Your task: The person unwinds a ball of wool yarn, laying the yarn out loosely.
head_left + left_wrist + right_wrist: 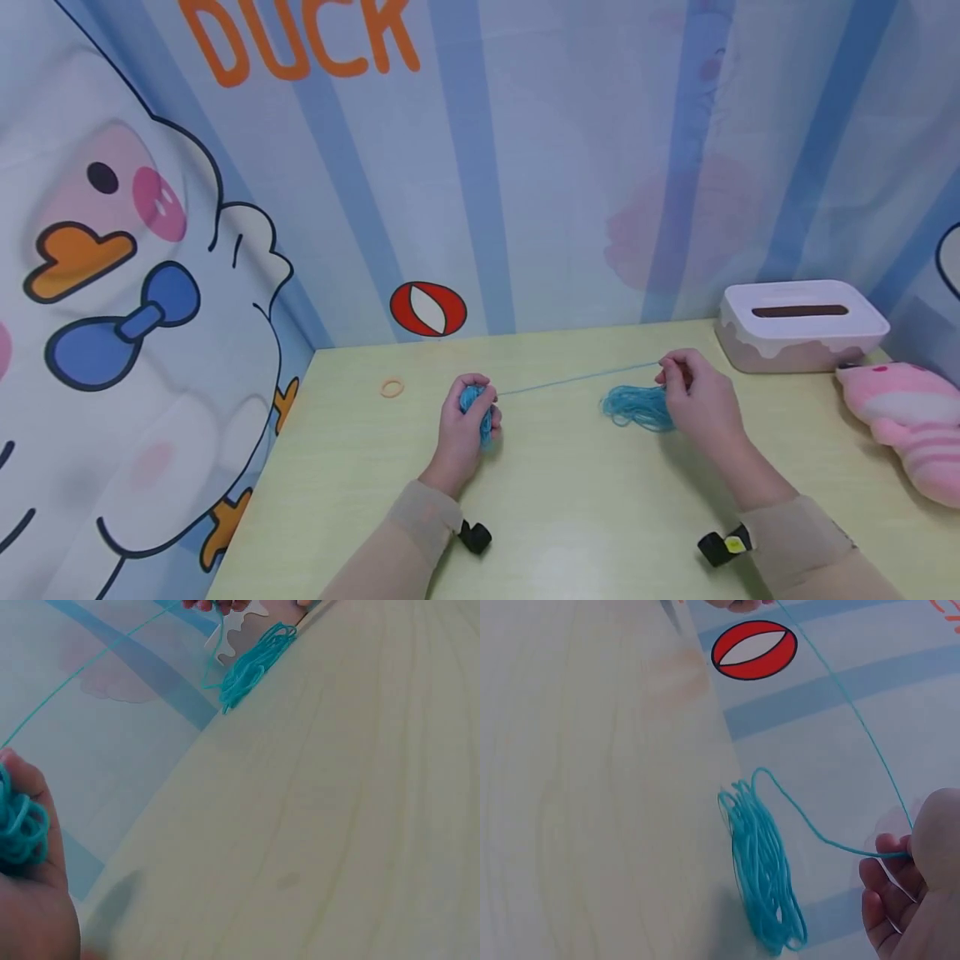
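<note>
In the head view my left hand (pixel 453 421) grips a small wound bundle of teal yarn (pixel 472 398), with the thumb across its front. A taut yarn strand (pixel 577 379) runs from this bundle to my right hand (pixel 701 396), whose thumb and fingertips pinch it. Just left of the right hand is a looser, elongated teal skein (pixel 636 407), its right end hidden behind that hand. In the right wrist view a slack length (pixel 810 826) links the skein to the pinching fingers (pixel 889 889).
An orange ring (pixel 392 387) lies on the pale wooden table (pixel 555 508), left of my left hand. At the back right stands a white and pinkish tissue box (pixel 802 329). A pink plush toy (pixel 907 425) lies at the right edge. A printed curtain (pixel 555 167) hangs behind the table.
</note>
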Demonstrator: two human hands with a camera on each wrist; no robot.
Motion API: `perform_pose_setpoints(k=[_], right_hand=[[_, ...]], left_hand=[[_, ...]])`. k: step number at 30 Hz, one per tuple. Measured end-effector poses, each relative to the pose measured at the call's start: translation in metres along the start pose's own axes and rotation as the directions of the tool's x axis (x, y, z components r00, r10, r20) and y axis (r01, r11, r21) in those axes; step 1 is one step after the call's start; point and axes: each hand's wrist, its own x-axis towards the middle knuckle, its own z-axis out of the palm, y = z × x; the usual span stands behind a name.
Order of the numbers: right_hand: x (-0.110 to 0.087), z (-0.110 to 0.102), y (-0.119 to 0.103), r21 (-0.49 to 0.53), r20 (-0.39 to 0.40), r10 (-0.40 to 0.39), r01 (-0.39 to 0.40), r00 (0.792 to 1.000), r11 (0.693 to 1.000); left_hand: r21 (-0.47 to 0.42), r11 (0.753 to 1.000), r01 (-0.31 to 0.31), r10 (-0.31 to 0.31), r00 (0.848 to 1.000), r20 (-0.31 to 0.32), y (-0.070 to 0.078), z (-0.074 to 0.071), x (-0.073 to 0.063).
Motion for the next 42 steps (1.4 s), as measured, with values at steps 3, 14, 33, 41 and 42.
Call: perform_pose_setpoints(k=[3,14,33,41,42], right_hand=[[-0.001,-0.008,0.014,-0.039,-0.009,0.037,-0.037,0.999,0.999],[-0.001,-0.020,0.043,-0.187,0.100,0.122,-0.102,0.988,0.977],[-0.007,0.029,-0.025,-0.024,-0.102,-0.244,0.243,0.964,0.970],[-0.020,0.081,-0.062,0.089,0.287,-0.305,0.292,0.908,0.952],[-0.021,0.088,-0.065,0.102,0.322,-0.303,0.286,0.897,0.953]], left_hand=[[0.006,1.000,-0.006,0.006,1.000,-0.018,0.000,0.000,0.000],[0.034,0.999,0.007,-0.005,0.996,-0.084,0.000,-0.001,0.000],[0.039,0.999,-0.005,0.005,1.000,-0.008,0.002,0.001,-0.001],[0.028,1.000,-0.004,0.004,1.000,0.019,0.003,0.001,-0.002],[0.024,1.000,-0.006,0.005,1.000,0.022,0.002,0.001,-0.002]])
